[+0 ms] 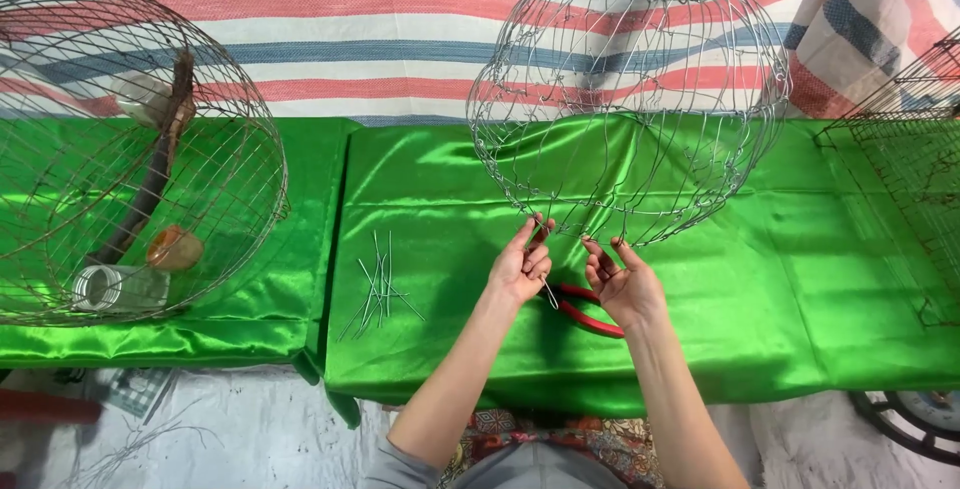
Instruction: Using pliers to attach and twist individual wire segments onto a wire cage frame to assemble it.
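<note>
Green-draped table (700, 329): empty wire cage (630, 99) above left hand (522, 267), pinching a wire, and open right hand (622, 284); far left, cage (120, 149) holding perch, cups.

The scene is bright and evenly lit, with soft light that seems to fall from above. The green satin cloth (780, 279) throws back broad white glare, strongest along its folds near the left edge and across the right half. Short soft shadows lie under the left hand (522, 267) and right hand (622, 287) and beneath the loose wire pieces (380, 294). Focus is sharp at the centre. The wide lens bows straight lines toward the corners, and the fine wires of the wire frame (628, 109) blur slightly against the striped backdrop (380, 39).
</note>
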